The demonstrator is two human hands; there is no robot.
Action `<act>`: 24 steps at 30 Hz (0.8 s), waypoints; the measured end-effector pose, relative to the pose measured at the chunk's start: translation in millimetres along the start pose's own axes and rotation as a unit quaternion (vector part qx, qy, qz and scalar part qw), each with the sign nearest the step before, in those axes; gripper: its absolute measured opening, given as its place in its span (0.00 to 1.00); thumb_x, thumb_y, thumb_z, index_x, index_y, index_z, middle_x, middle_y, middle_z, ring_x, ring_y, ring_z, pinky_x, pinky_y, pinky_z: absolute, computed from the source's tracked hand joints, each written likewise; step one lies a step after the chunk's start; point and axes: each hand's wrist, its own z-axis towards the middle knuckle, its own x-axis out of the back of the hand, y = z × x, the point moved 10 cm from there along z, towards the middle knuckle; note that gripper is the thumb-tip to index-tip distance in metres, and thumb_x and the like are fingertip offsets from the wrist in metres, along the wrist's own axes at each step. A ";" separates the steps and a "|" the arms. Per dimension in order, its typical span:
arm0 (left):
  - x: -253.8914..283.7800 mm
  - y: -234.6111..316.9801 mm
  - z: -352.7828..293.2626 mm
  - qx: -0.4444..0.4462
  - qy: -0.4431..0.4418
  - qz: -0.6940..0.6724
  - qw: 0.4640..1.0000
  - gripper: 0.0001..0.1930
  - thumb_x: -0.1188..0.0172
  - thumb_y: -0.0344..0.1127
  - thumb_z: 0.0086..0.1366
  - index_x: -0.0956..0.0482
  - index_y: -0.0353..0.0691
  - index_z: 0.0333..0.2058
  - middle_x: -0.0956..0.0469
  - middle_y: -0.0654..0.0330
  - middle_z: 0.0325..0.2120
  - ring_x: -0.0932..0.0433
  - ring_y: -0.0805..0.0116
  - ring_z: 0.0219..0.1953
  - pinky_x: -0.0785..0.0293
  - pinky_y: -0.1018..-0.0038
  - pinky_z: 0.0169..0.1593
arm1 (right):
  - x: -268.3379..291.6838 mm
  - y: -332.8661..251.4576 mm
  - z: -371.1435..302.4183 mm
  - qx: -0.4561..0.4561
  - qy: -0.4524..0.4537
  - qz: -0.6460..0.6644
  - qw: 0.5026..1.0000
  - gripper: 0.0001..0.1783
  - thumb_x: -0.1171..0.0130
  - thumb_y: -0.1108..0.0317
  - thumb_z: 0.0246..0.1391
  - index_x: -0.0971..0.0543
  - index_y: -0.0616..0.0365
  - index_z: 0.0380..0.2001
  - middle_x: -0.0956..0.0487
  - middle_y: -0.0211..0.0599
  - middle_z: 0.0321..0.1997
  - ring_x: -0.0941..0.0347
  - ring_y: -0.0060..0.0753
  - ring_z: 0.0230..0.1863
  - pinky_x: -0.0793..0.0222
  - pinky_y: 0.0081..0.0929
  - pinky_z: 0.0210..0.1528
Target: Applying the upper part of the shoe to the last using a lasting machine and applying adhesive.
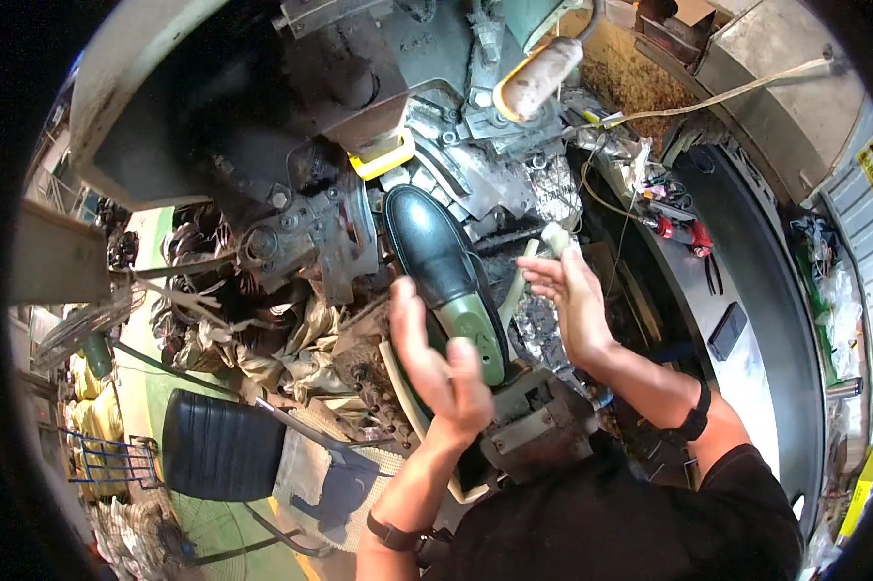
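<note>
The big grey machine (359, 116) fills the space in front of me, a heavy cast-metal body, greasy and dull, with bolted plates, brackets and crumpled silvery foil packed around its middle. To my right a curved, smooth metal bench (746, 320) sweeps round its side, with red-handled tools (683, 232) and a flat dark rectangular piece (727, 331) lying near its inner edge. Down at my left stands a black padded chair (218, 445) with ribbed, shiny upholstery, on a green floor.

In the middle of the machine, sole up, sits the shoe (446, 276): a dark, glossy leather upper stretched over a green plastic last, long and rounded at the toe, which points away from me. The heel end lies toward me, between my two hands.

Above it a cylindrical roller (538, 77), pale and grubby with a yellow rim, hangs off the upper part of the machine, and a yellow block (383, 155) sits to its lower left.

My left hand (441, 363) is open, fingers spread and slightly curled, palm turned toward the shoe's heel, just beside it; I cannot tell whether it touches. My right hand (572, 300) is also open, fingers extended, with a small pale stick-like piece (555, 237) at its fingertips, just right of the shoe. Each wrist wears a dark band.
</note>
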 end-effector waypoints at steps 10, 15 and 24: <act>-22.0 27.6 -13.4 0.044 -0.066 0.187 0.979 0.44 0.34 0.30 0.60 0.51 0.25 0.68 0.44 0.41 0.67 0.44 0.50 0.70 0.50 0.61 0.72 | 33.2 -15.7 -15.7 0.165 -0.105 -0.125 0.973 0.19 0.42 0.66 0.64 0.24 0.62 0.55 0.16 0.36 0.35 0.21 0.22 0.38 0.24 0.27 0.42; -36.7 -26.0 -29.0 0.174 -0.089 0.222 0.955 0.56 0.25 0.33 0.53 0.57 0.29 0.70 0.47 0.38 0.67 0.45 0.48 0.70 0.50 0.60 0.71 | 20.3 -4.5 -41.2 0.291 -0.162 -0.485 0.809 0.11 0.40 0.66 0.57 0.18 0.55 0.42 0.18 0.48 0.31 0.20 0.53 0.33 0.24 0.42 0.35; -41.6 -35.7 -30.3 0.143 -0.043 0.299 0.942 0.52 0.26 0.28 0.53 0.53 0.36 0.70 0.39 0.39 0.63 0.34 0.50 0.61 0.40 0.61 0.65 | 41.0 -19.5 -41.4 0.361 -0.109 -0.319 0.869 0.05 0.35 0.72 0.53 0.19 0.62 0.31 0.23 0.47 0.22 0.24 0.50 0.23 0.32 0.39 0.25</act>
